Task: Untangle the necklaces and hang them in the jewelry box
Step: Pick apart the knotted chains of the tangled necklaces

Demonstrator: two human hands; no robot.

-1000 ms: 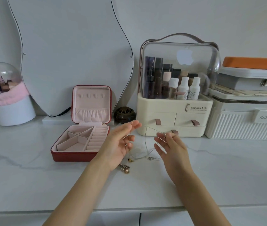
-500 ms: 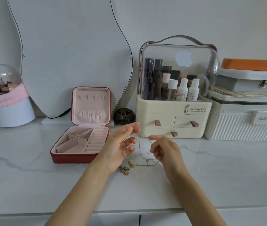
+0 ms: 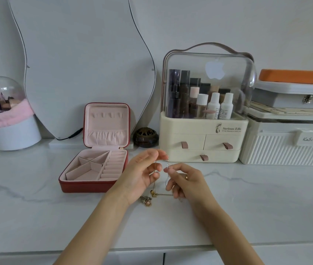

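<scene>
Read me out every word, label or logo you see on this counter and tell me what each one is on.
"Serious Life": on the cream organizer, beside a small figure logo.
Line under it: too small to read.
Handwritten tag on the white ribbed box: looks like "KaSi", unsure.
White bottles: label print too small.
Apple-shaped mark on the clear lid: no words.

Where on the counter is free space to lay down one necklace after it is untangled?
Bare marble lies right of the right hand, before the cream organizer and ribbed white case. Another patch lies left of the red jewelry box. Crowded: between the hands, where the necklaces hang and lie.
</scene>
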